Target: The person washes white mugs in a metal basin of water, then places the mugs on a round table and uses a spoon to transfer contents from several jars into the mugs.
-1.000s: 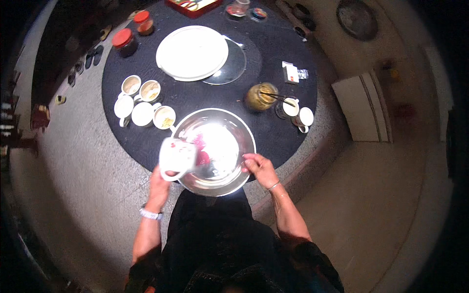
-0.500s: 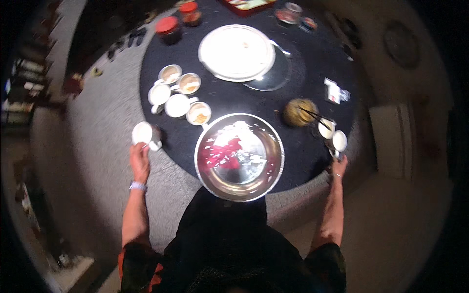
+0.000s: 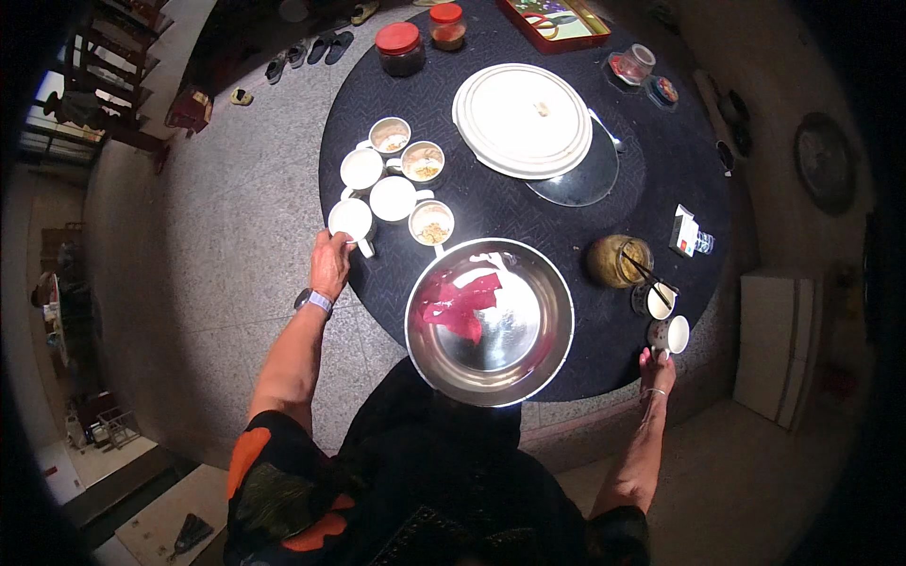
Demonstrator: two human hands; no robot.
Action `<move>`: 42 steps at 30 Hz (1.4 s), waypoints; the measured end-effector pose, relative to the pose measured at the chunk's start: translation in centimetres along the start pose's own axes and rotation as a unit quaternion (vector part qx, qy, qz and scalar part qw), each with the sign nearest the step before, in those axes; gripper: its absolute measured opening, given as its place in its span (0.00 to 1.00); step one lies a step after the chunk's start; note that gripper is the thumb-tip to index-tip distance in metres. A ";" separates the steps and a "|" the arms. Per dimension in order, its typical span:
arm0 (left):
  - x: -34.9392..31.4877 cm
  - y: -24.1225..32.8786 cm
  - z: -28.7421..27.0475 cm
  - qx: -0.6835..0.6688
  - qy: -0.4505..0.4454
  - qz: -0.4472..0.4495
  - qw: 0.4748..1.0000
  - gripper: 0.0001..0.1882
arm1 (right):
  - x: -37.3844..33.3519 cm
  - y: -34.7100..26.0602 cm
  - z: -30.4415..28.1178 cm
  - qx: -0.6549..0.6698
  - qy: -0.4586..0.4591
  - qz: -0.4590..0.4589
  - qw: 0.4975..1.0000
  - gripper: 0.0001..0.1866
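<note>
At the left edge of the round dark table, my left hand [image 3: 328, 266] grips a white mug [image 3: 351, 219] beside a cluster of other mugs. Some of those, such as the nearest patterned mug [image 3: 432, 224], have brownish bits in the bottom; others look plain white inside. On the right, my right hand [image 3: 658, 372] has its fingers closed round the handle of a small mug [image 3: 669, 335], tilted with its mouth to the right. Another cup [image 3: 654, 301] touches or nearly touches it. Between my arms sits a shiny steel basin [image 3: 425, 363] with a red-pink patch inside.
A jar of yellowish-brown contents [image 3: 612, 261] has black chopsticks [image 3: 649, 275] leaning from it. Behind the basin is a large white lid [image 3: 519, 118] overlapping a dark glass disc [image 3: 578, 179]. Red-lidded jars [image 3: 398, 40], a red tray [image 3: 566, 40] and a small white box [image 3: 683, 229] are farther out.
My left hand has brought its mug from beyond the table's left edge in against the cluster. The right hand stays at its mug. The whole view has shifted and sharpened.
</note>
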State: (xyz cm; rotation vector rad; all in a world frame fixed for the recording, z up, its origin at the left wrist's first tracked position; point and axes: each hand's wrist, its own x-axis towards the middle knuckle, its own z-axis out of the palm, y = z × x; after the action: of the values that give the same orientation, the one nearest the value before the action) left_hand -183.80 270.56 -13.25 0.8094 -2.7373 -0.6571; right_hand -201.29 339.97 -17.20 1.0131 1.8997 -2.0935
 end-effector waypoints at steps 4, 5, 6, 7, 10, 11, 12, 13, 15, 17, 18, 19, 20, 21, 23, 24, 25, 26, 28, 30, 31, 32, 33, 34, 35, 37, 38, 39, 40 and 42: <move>0.8 -0.5 0.7 -0.007 -0.001 -0.011 1.000 0.07 | -5.9 -0.4 -0.7 0.013 -0.046 -0.042 0.998 0.18; 1.0 -0.6 0.9 -0.009 0.001 -0.004 1.000 0.07 | -7.9 -0.8 -0.8 0.008 -0.060 -0.051 0.997 0.18; 1.2 -0.8 1.1 -0.010 0.003 0.001 1.000 0.07 | -10.0 -1.5 -0.3 0.000 -0.071 -0.057 0.996 0.17; 1.3 -1.2 1.3 -0.022 0.012 0.006 1.000 0.07 | -12.4 -2.2 0.3 -0.008 -0.080 -0.062 0.995 0.16; 1.5 -2.2 1.8 -0.038 0.039 0.022 0.998 0.06 | -18.6 -3.7 3.7 -0.030 -0.160 -0.076 0.984 0.16; 1.5 -1.9 1.5 -0.031 0.024 0.004 0.999 0.06 | -20.7 -4.4 5.6 -0.045 -0.170 -0.074 0.982 0.15; 1.4 -1.6 1.1 -0.030 0.019 -0.003 0.999 0.06 | -22.5 -4.9 7.8 -0.048 -0.186 -0.064 0.979 0.15; 1.3 -1.5 0.9 -0.029 0.012 -0.009 0.999 0.07 | -23.9 -5.0 9.4 -0.051 -0.200 -0.055 0.977 0.14; 1.1 -0.7 0.6 -0.003 0.032 0.006 0.999 0.16 | -24.4 -3.5 11.0 -0.061 -0.251 -0.018 0.966 0.13; -0.1 2.3 -0.5 0.066 0.137 0.051 0.987 0.21 | -24.4 -1.8 14.4 -0.126 -0.232 -0.005 0.964 0.10; -0.7 4.5 -1.6 0.032 0.096 0.048 0.994 0.25 | -23.8 -0.6 15.2 -0.177 -0.255 -0.048 0.949 0.10; -1.6 6.2 -1.7 -0.017 0.114 0.096 0.989 0.22 | -22.9 1.2 15.9 -0.279 -0.237 -0.103 0.925 0.12; -2.5 7.9 -2.2 -0.101 0.030 0.128 0.986 0.19 | -22.3 3.0 16.8 -0.341 -0.200 -0.170 0.903 0.13; -3.7 9.1 -1.8 -0.141 0.009 0.217 0.966 0.16 | -22.9 3.2 18.4 -0.393 -0.183 -0.237 0.869 0.13; -6.9 11.5 0.4 -0.177 -0.139 0.251 0.941 0.16 | -22.3 5.4 20.0 -0.445 -0.144 -0.348 0.813 0.11; -8.3 11.7 2.4 -0.214 -0.222 0.219 0.926 0.18 | -22.6 5.7 21.0 -0.471 -0.145 -0.372 0.786 0.10; -8.9 12.5 4.2 -0.070 -0.250 0.325 0.909 0.20 | -22.9 6.0 21.6 -0.500 -0.143 -0.396 0.757 0.09; -9.5 14.3 4.3 -0.021 -0.164 0.342 0.925 0.18 | -22.8 6.8 21.6 -0.512 -0.142 -0.424 0.733 0.09; -10.2 15.4 4.8 0.026 -0.081 0.346 0.934 0.16 | -23.1 7.7 22.2 -0.519 -0.150 -0.440 0.717 0.09; -10.2 14.4 8.2 0.021 -0.093 0.329 0.939 0.14 | -23.9 7.5 23.1 -0.515 -0.178 -0.427 0.722 0.08; -10.4 13.7 9.8 -0.018 -0.137 0.295 0.946 0.13 | -24.1 7.8 23.3 -0.516 -0.183 -0.418 0.725 0.08; -10.5 12.9 11.4 -0.056 -0.179 0.261 0.947 0.12 | -23.9 8.6 23.1 -0.502 -0.181 -0.423 0.732 0.08; -10.4 12.6 12.2 -0.093 -0.220 0.226 0.944 0.12 | -23.6 9.1 23.1 -0.487 -0.179 -0.430 0.739 0.09; -10.5 12.3 13.0 -0.193 -0.295 0.135 0.926 0.11 | -23.4 9.4 23.2 -0.460 -0.195 -0.404 0.767 0.09; -10.7 12.4 13.2 -0.208 -0.276 0.156 0.925 0.12 | -23.3 9.6 23.3 -0.431 -0.207 -0.374 0.795 0.10; -11.4 12.7 13.6 -0.239 -0.236 0.196 0.921 0.15 | -23.4 9.7 23.5 -0.376 -0.218 -0.311 0.845 0.11; -11.3 15.3 10.3 -0.407 -0.257 0.054 0.875 0.15 | -23.6 9.6 23.5 -0.348 -0.208 -0.279 0.871 0.10; -12.0 15.7 10.8 -0.482 -0.245 0.057 0.839 0.15 | -23.8 9.6 23.7 -0.321 -0.209 -0.247 0.890 0.10; -13.4 16.5 12.0 -0.492 -0.224 0.033 0.841 0.14 | -23.5 9.7 23.8 -0.310 -0.223 -0.238 0.893 0.10; -13.9 18.1 10.2 -0.499 -0.297 -0.028 0.814 0.15 | -22.0 9.9 23.4 -0.294 -0.247 -0.218 0.897 0.10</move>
State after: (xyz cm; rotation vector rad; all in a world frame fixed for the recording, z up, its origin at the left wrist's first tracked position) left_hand -183.98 295.50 -14.64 0.4255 -2.1845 -2.3816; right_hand -188.29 309.19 -13.72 -0.0806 2.3557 -1.5297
